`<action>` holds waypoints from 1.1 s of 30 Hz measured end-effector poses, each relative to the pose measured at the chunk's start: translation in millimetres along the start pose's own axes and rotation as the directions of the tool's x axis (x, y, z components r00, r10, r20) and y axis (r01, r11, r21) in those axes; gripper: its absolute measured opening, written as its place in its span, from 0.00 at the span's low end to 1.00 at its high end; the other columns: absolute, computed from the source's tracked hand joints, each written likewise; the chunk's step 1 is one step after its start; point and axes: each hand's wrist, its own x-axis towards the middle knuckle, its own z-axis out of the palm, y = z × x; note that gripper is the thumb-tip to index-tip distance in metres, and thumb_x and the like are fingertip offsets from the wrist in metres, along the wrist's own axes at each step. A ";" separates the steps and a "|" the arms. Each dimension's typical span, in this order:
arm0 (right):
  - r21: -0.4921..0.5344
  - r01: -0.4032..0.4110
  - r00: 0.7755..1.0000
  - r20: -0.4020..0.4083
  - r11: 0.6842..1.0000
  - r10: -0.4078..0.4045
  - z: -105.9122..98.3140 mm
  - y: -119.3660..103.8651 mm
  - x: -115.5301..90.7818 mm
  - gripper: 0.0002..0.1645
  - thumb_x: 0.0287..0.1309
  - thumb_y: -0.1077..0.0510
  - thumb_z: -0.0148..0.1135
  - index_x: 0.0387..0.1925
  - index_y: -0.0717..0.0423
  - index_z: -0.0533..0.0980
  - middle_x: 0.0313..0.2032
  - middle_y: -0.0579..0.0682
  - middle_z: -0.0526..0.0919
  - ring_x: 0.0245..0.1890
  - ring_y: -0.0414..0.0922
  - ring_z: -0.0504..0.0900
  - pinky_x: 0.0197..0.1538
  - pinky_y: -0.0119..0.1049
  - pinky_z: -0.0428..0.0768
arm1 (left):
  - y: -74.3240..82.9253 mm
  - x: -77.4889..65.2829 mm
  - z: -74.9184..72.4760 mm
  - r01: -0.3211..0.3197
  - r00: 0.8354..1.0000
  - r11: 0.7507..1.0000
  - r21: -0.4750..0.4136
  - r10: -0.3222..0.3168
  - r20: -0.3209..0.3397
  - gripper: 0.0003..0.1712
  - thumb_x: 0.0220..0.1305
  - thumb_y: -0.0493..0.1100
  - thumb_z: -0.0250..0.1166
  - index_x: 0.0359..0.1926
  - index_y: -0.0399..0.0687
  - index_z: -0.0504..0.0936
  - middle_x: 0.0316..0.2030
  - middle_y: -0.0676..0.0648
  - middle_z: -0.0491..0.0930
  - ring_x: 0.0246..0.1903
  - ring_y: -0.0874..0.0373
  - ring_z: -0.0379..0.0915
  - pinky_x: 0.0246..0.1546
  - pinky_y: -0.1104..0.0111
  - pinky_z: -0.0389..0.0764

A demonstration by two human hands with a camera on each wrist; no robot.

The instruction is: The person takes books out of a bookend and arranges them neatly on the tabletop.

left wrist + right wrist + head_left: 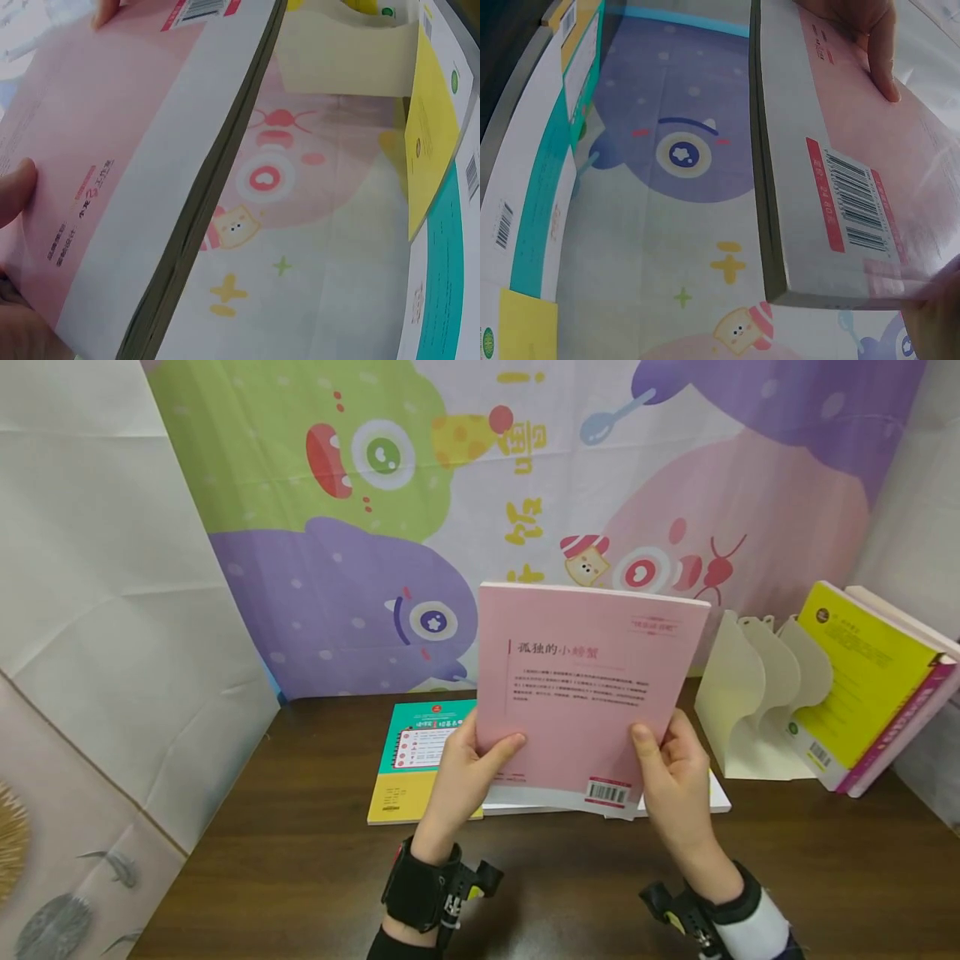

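A pink book (570, 693) is held up over the table, its back cover with a barcode facing the head camera. My left hand (470, 777) grips its lower left side, thumb on the cover and the other fingers behind. On the lower right side, my right hand (678, 785) grips it the same way. Both wrist views show the book's page edges, and the barcode (855, 202) is large in the right wrist view. Beneath and behind it lie a teal and yellow book (397, 793) and at least one white-edged book (720, 795), partly hidden.
A cream book stand (738, 710) with wavy dividers stands at the right of the brown table (300, 860). Leaning in it are a yellow book (855, 668) and other books with pink and magenta spines. A cartoon-printed cloth (337, 602) hangs behind the table.
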 end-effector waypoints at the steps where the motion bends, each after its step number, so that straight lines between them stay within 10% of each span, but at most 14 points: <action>1: -0.005 -0.001 1.000 0.002 1.000 0.001 -0.2 0.0 0.1 0.12 0.60 0.72 0.47 0.43 0.59 0.71 0.36 0.44 0.83 0.31 0.36 0.81 0.31 0.24 0.78 | -0.5 0.1 0.0 -0.004 1.000 1.000 -0.003 0.004 -0.005 0.18 0.60 0.33 0.59 0.51 0.36 0.70 0.42 0.35 0.79 0.37 0.48 0.81 0.34 0.65 0.81; 24: -0.036 -0.011 0.981 0.195 0.999 0.018 -18.7 -6.7 11.2 0.21 0.63 0.71 0.41 0.58 0.68 0.61 0.50 0.48 0.74 0.47 0.40 0.76 0.50 0.25 0.74 | -26.6 2.1 -16.0 -0.017 0.998 0.997 -0.079 0.012 -0.063 0.18 0.59 0.38 0.61 0.51 0.44 0.73 0.41 0.38 0.79 0.35 0.55 0.81 0.32 0.62 0.81; 33: -0.148 -0.032 0.997 0.067 0.989 0.042 -43.3 -14.3 22.7 0.19 0.64 0.67 0.45 0.57 0.64 0.63 0.49 0.49 0.77 0.48 0.40 0.78 0.53 0.24 0.71 | -28.7 3.8 -29.5 -0.048 0.989 0.995 -0.090 0.035 -0.142 0.19 0.58 0.35 0.61 0.52 0.40 0.72 0.42 0.34 0.79 0.36 0.55 0.81 0.33 0.61 0.81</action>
